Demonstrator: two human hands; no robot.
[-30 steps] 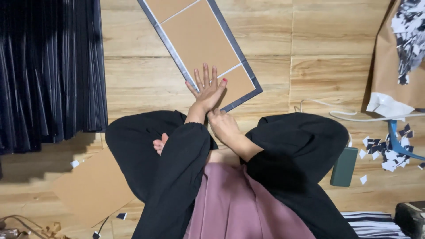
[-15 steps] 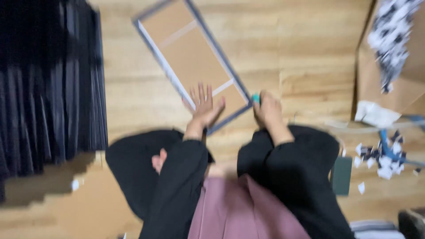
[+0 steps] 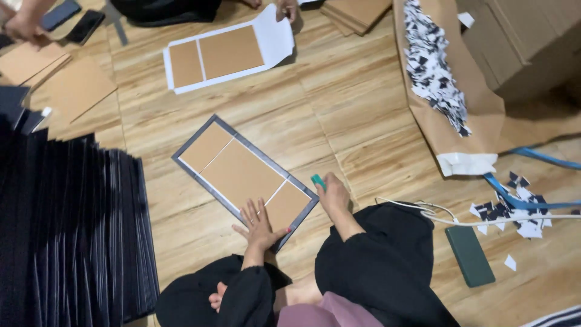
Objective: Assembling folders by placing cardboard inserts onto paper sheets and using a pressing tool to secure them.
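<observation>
Brown card panels sit inside a dark-edged cover [image 3: 242, 172] that lies flat on the wooden floor [image 3: 339, 115], slanted from upper left to lower right, just ahead of the person's knees. The left hand [image 3: 259, 223] lies open, fingers spread, pressing flat on the cover's nearest panel by its lower corner; it grips nothing. The right hand [image 3: 331, 197] is closed around a small teal tool [image 3: 318, 180], whose tip pokes out above the knuckles, touching or just beside the cover's right corner; which of the two I cannot tell.

Left of the cover stands a long stack of dark sheets [image 3: 66, 224], fanned on edge. Farther up the floor lies a white sheet [image 3: 272, 36] with two brown panels on it, and another person's hand [image 3: 285, 8] touches its top edge. At the upper left, loose brown boards [image 3: 75, 88] lie near another person's hand [image 3: 24, 27] and two phones [image 3: 72, 18]. On the right, brown paper [image 3: 466, 103] holds a heap of black-and-white scraps [image 3: 433, 66]. Nearer, a white cable [image 3: 436, 215], blue strap [image 3: 514, 194] and dark green case [image 3: 469, 254] lie beside the right knee.
</observation>
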